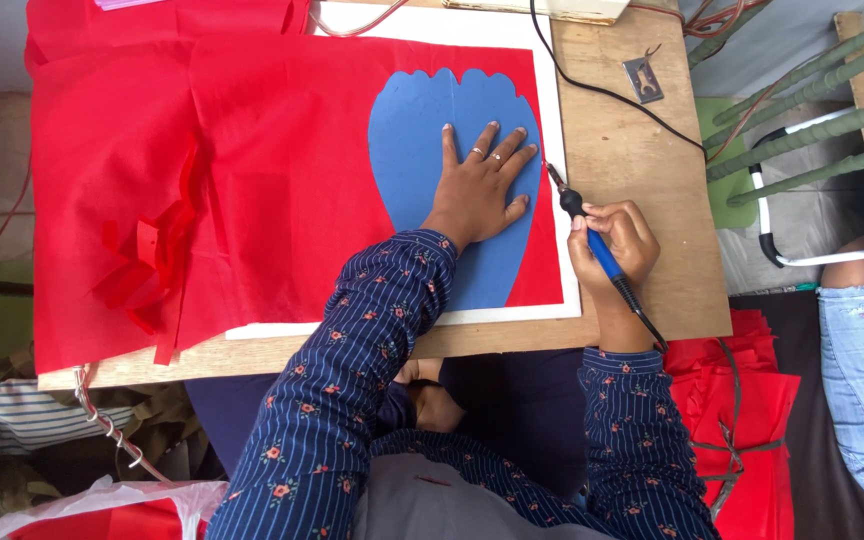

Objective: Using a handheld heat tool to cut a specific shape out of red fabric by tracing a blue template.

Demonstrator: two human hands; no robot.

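**Template pinned flat, hot tool at its edge**

Head view: the left hand [480, 185] lies flat, fingers spread, on a blue scalloped template [422, 130] that rests on red fabric [252, 170] over a white board [557, 120] on the wooden counter [642, 190]. The right hand [617, 240], at three o'clock from the template, has its grip closed around a blue-handled corded tool [592, 240], the tip touching or just beside the template's right edge. The fabric looks thin, soft and likely to slide, so broad palm pressure suits it; the template seems stiffer. Loose red strips [147, 270] lie at nine o'clock.
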